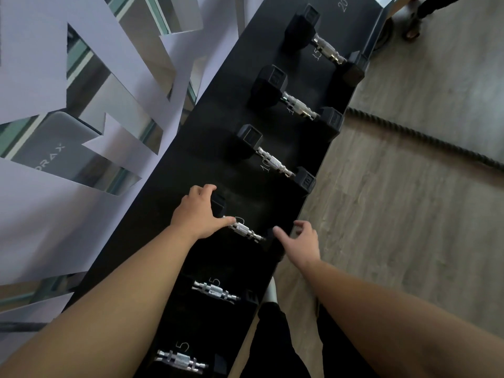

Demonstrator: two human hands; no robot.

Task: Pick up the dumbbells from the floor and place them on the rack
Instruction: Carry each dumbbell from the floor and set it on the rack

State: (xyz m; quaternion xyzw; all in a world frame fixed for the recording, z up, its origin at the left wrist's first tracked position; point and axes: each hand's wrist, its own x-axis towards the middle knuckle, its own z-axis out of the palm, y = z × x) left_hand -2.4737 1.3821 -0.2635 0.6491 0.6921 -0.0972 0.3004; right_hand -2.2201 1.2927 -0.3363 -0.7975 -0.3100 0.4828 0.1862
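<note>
Five other dumbbells line the black rack [272,36], three beyond the hands and two nearer (shelf numbers read 5, 10, 15, 20). A thick rope [425,137] crosses the wood floor [409,214]. The dumbbell [242,230] lies on the rack, its long axis across the shelf. The left hand [197,214] cups its far head; the right hand [302,241] hovers open by the near end.

Both forearms were bare, with no sleeves, watch or rings in view; the left hand [197,214] and right hand [305,242] were ungloved; dark trousers [275,339] showed below.
</note>
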